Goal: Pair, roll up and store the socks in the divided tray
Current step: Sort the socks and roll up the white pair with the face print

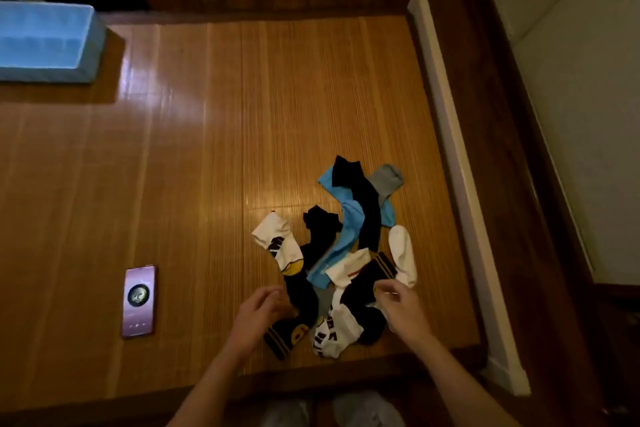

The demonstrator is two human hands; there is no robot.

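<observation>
A loose heap of socks point(341, 253) lies on the bamboo mat: a blue sock point(349, 218), a black sock point(369, 211), a grey-and-blue sock point(388, 184), a plain white sock point(403, 255), a white patterned sock point(277, 236), another white lettered sock point(337, 329) and a black sock with yellow stripes point(289, 338). My left hand point(258, 314) hovers over the heap's near left edge, fingers loosely curled, holding nothing. My right hand point(398, 305) is at the near right edge with its fingers bent above a black sock; whether it grips anything is unclear. The light blue divided tray point(85, 45) stands at the far left.
A phone point(138, 300) with a lit screen lies on the mat to the left of my left hand. A pale raised rail point(446, 135) borders the mat on the right. The mat's near edge point(311, 374) drops to a dark floor where my feet show.
</observation>
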